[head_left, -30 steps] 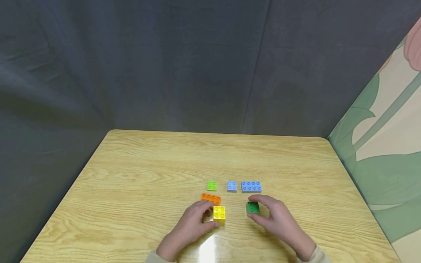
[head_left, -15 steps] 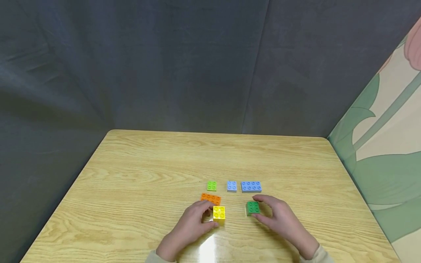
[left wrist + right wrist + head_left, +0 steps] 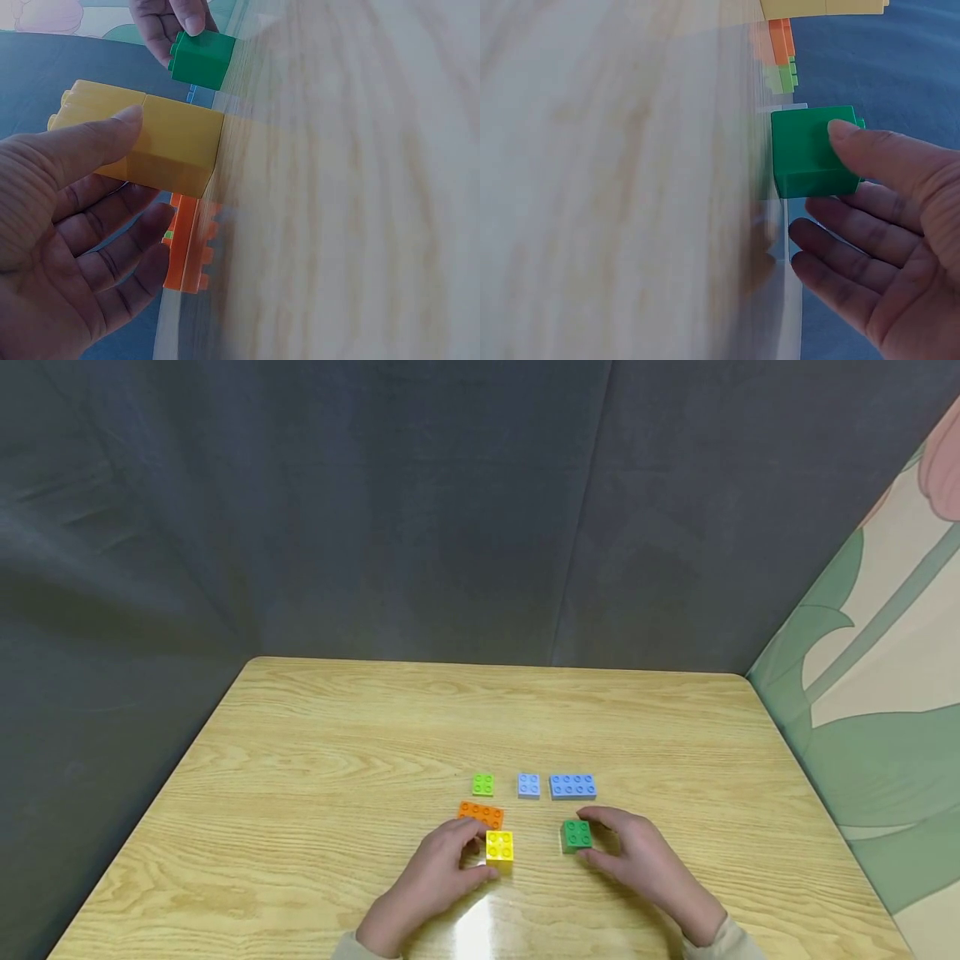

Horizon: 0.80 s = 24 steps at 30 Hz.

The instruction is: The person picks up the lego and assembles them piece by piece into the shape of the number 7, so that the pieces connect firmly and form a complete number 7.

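Note:
My left hand (image 3: 442, 864) pinches a stack of two yellow toy bricks (image 3: 499, 852), thumb on the near side and index finger on the far side. In the left wrist view, the seam between the yellow bricks shows beside the thumb, and the stack's base is right at the tabletop. To the right, a green toy brick (image 3: 577, 836) stands upright with its studs up. My right hand (image 3: 637, 856) holds it at its right edge between thumb and index finger. The right wrist view shows the thumb tip on the green brick's side, the other fingers spread below.
Just beyond the left fingers lies a flat orange brick (image 3: 482, 812), partly covered by them. Farther back sit a lime green brick (image 3: 483, 785), a light blue brick (image 3: 528, 786) and a longer blue brick (image 3: 573, 787). All rest on a wooden table (image 3: 360, 727).
The right hand has slid slightly right, its fingertips now at the green brick's right edge; the brick's studs show more clearly. The left hand and yellow stack have stayed in place.

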Motion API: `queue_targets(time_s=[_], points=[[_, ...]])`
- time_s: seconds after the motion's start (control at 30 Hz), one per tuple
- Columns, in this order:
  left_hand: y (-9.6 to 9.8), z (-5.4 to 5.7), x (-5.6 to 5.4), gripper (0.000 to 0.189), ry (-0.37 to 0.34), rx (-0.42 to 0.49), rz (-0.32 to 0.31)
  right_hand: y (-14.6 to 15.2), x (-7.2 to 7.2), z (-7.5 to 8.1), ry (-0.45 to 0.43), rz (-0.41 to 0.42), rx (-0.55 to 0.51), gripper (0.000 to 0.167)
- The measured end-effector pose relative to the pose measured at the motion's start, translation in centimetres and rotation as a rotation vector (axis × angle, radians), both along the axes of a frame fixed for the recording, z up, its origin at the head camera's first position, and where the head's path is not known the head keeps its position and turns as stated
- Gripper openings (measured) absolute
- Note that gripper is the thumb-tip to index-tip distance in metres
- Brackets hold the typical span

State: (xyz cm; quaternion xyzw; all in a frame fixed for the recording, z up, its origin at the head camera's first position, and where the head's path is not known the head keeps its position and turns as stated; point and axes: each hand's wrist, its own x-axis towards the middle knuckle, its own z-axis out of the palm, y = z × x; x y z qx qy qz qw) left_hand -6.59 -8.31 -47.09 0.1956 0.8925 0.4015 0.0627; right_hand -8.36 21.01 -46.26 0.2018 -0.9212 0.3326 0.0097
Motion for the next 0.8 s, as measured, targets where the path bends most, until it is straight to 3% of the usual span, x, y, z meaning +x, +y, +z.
queue_targets(time_s=[0.3, 0.8], points=[[0.05, 0.06, 0.05, 0.038, 0.000, 0.019, 0.001, 0.04, -0.29, -0.13, -0.047, 0.015, 0.032, 0.040], [0.09, -0.04, 0.01, 0.038, -0.004, 0.020, 0.004, -0.14, -0.31, -0.06, -0.046, 0.000, 0.035, 0.034]])
